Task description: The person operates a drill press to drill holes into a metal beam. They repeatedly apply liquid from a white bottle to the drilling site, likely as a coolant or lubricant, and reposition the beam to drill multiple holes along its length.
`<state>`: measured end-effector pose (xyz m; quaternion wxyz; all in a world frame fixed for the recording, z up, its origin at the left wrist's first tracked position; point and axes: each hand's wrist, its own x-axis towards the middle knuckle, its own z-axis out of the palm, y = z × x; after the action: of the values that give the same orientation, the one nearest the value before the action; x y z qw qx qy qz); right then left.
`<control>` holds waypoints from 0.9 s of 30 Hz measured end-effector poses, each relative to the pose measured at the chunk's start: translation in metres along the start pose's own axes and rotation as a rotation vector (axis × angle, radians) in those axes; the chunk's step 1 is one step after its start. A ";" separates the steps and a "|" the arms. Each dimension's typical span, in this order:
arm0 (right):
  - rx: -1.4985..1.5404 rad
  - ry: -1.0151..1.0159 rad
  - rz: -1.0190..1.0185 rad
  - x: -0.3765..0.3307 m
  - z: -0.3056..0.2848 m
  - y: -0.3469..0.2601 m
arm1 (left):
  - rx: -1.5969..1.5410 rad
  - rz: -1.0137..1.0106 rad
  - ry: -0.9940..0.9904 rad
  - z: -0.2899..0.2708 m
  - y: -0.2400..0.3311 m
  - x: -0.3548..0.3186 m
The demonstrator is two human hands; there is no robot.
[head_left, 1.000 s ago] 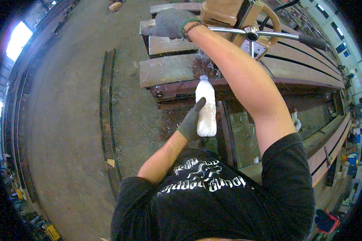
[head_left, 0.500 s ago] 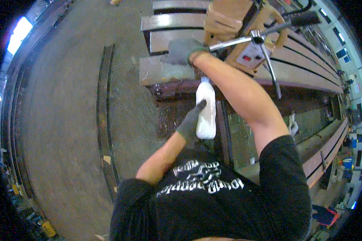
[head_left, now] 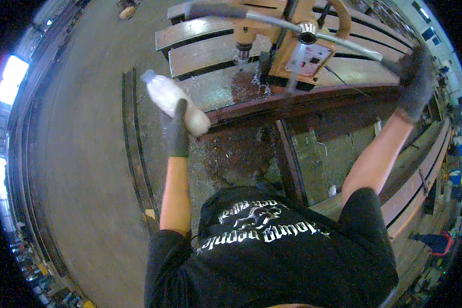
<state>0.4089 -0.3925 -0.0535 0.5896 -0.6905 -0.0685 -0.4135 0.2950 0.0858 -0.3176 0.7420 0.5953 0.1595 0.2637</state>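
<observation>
My left hand [head_left: 177, 132], in a dark glove, is wrapped round a white plastic bottle [head_left: 164, 95] with a bluish cap. The bottle tilts up and to the left beside the end of a steel beam [head_left: 203, 56]. On the beam stands a tan drilling machine [head_left: 280, 57], its drill chuck [head_left: 244, 50] above the metal. Far to the right, my gloved right hand [head_left: 418, 79] is closed round the black grip of a spoke of the feed handle [head_left: 344, 42]. That hand is somewhat blurred. Another spoke with a black grip [head_left: 215, 10] points left.
Shiny metal shavings and a dark wet patch [head_left: 247, 87] lie beneath the chuck. Several parallel beams run behind the machine. A long steel bar [head_left: 134, 138] lies on the floor [head_left: 82, 154] at left. A crosswise beam [head_left: 292, 159] stands below the near edge.
My right hand has left the beam end by the drill and gone right, onto the feed handle, which has turned. My left hand has carried the bottle left and tilted it.
</observation>
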 end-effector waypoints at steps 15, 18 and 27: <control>0.159 -1.040 0.898 -0.147 0.037 0.158 | 0.425 0.315 0.110 0.004 0.008 0.058; 0.198 -0.920 0.592 -0.143 0.050 0.178 | 0.451 0.326 0.080 0.005 0.005 0.055; 0.322 -0.949 0.651 -0.127 0.056 0.114 | 0.586 0.296 0.117 -0.004 -0.001 0.056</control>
<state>0.4207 -0.3278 -0.2209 0.6883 -0.6871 -0.1712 0.1578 0.3381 0.1213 -0.3157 0.4825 0.7839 0.1828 0.3455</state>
